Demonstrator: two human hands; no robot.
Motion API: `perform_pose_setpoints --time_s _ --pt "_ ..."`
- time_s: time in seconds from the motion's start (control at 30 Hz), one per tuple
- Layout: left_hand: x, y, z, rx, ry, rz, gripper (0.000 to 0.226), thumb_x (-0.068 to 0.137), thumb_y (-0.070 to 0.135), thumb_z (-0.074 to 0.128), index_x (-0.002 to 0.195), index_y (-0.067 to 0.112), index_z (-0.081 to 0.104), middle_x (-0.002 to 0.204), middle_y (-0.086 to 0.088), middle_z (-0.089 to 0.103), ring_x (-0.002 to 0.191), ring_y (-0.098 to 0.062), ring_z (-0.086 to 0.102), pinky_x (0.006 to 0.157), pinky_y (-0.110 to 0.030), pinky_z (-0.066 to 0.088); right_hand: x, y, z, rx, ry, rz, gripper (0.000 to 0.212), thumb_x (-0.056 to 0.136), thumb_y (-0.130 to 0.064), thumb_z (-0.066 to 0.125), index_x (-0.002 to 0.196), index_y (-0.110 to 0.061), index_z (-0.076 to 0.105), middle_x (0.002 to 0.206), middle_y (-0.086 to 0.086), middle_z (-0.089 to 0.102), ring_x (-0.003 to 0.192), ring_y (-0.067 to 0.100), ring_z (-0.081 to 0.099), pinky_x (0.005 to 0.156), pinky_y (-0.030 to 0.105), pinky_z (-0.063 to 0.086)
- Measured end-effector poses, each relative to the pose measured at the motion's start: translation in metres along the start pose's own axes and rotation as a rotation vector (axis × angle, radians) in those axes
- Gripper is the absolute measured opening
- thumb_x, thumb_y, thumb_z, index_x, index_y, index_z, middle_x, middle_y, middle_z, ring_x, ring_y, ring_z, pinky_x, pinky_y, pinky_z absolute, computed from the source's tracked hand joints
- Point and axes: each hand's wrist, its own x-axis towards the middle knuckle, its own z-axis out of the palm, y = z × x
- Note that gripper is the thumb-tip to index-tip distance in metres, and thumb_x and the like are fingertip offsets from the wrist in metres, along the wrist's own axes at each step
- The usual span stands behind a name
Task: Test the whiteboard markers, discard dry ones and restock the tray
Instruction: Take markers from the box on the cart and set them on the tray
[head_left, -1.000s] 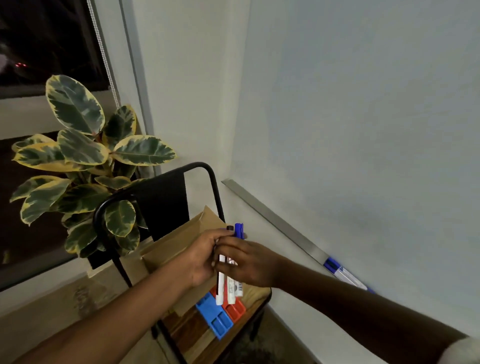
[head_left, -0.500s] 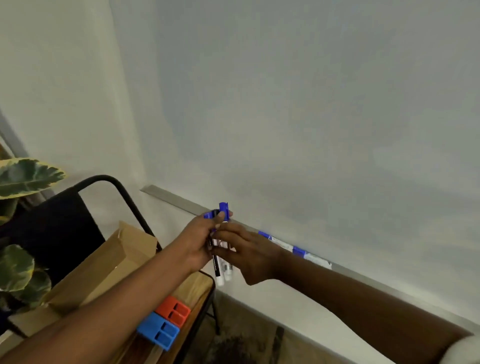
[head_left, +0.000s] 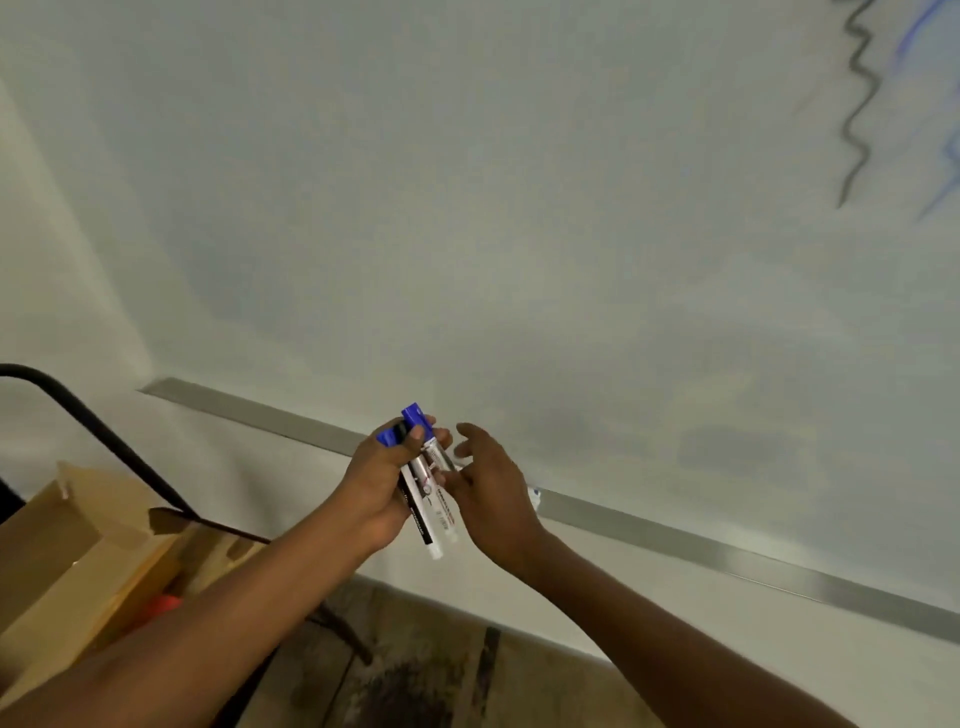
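My left hand (head_left: 376, 486) grips a bundle of whiteboard markers (head_left: 428, 483), white barrels with blue and black caps pointing up. My right hand (head_left: 493, 486) is just to the right of the bundle, fingers spread, its fingertips touching one marker's barrel. Both hands hover in front of the grey metal marker tray (head_left: 675, 535) that runs along the bottom of the whiteboard (head_left: 519, 208). The end of a marker (head_left: 535, 496) lying in the tray peeks out behind my right hand.
An open cardboard box (head_left: 78, 545) sits on a black-framed chair (head_left: 104, 426) at the lower left. Black and blue squiggles (head_left: 857, 104) mark the board's upper right. Wooden floor (head_left: 441, 675) lies below.
The view swung right and up, away from the plant and chair. My hands moved with the markers to the tray, and my right hand's fingers have spread apart.
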Motion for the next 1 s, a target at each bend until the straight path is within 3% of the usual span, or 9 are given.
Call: perform_pose_setpoints --time_s 0.13,0.23,0.33,0.4,0.5,0.73,0.87,1.0 --pt "0.000 -0.034 0.033 -0.012 -0.001 -0.005 0.017 0.090 0.011 0.059 0.106 0.009 0.064 0.096 -0.013 0.072 0.086 -0.031 0.067 0.079 -0.043 0.052 -0.013 0.033 -0.038 0.038 -0.053 -0.122 0.026 0.093 -0.017 0.056 0.118 -0.022 0.059 0.097 -0.003 0.069 0.086 0.010 0.063 0.078 0.021 0.049" --pt "0.002 -0.062 0.055 -0.055 0.017 -0.018 0.022 0.091 0.014 0.057 0.112 0.007 0.062 0.109 -0.015 0.069 0.093 -0.032 0.066 0.081 -0.044 0.051 -0.018 0.063 -0.059 -0.025 -0.062 -0.111 0.020 0.095 -0.021 0.055 0.112 -0.016 0.065 0.098 0.002 0.071 0.087 0.015 0.063 0.076 0.020 0.045" --pt "0.005 -0.085 0.076 -0.089 0.030 -0.025 0.022 0.093 0.016 0.054 0.112 0.006 0.061 0.111 -0.014 0.069 0.096 -0.029 0.068 0.078 -0.040 0.056 -0.020 0.097 -0.071 -0.110 -0.045 -0.089 0.019 0.093 -0.021 0.057 0.109 -0.021 0.067 0.100 0.001 0.069 0.090 0.019 0.061 0.080 0.034 0.048" --pt "0.007 -0.098 0.086 -0.117 0.044 -0.025 0.020 0.092 0.018 0.055 0.107 0.007 0.062 0.109 -0.015 0.070 0.100 -0.030 0.067 0.085 -0.045 0.054 -0.022 0.115 -0.079 -0.125 -0.018 -0.040 0.016 0.090 -0.018 0.061 0.103 -0.023 0.068 0.097 -0.002 0.068 0.088 0.017 0.059 0.079 0.036 0.049" --pt "0.009 -0.112 0.093 -0.121 0.064 -0.022 0.025 0.083 0.021 0.061 0.104 0.008 0.062 0.105 -0.014 0.070 0.100 -0.031 0.067 0.093 -0.050 0.050 -0.024 0.136 -0.092 -0.155 0.017 0.029 0.014 0.089 -0.017 0.063 0.101 -0.021 0.068 0.096 -0.001 0.067 0.085 0.016 0.058 0.075 0.031 0.048" --pt "0.029 -0.134 0.082 -0.121 0.104 -0.074 0.014 0.092 0.015 0.054 0.102 0.006 0.059 0.113 -0.018 0.067 0.105 -0.033 0.065 0.095 -0.050 0.048 -0.021 0.193 -0.099 -0.209 0.102 0.187 0.017 0.087 -0.013 0.066 0.102 -0.020 0.072 0.096 0.001 0.066 0.088 0.018 0.059 0.076 0.029 0.046" --pt "0.044 -0.139 0.071 -0.132 0.122 -0.076 0.022 0.091 0.018 0.055 0.108 0.004 0.058 0.114 -0.019 0.066 0.106 -0.034 0.064 0.093 -0.048 0.050 -0.012 0.222 -0.093 -0.260 0.066 0.241 0.020 0.088 -0.016 0.066 0.107 -0.018 0.072 0.099 0.002 0.067 0.087 0.016 0.058 0.076 0.023 0.044" --pt "0.063 -0.140 0.067 -0.154 0.130 -0.082 0.028 0.079 0.020 0.062 0.102 0.004 0.059 0.110 -0.020 0.067 0.102 -0.036 0.066 0.095 -0.049 0.048 0.001 0.245 -0.083 -0.409 0.036 0.196 0.021 0.087 -0.016 0.067 0.106 -0.022 0.073 0.097 0.001 0.071 0.085 0.020 0.060 0.082 0.030 0.044"
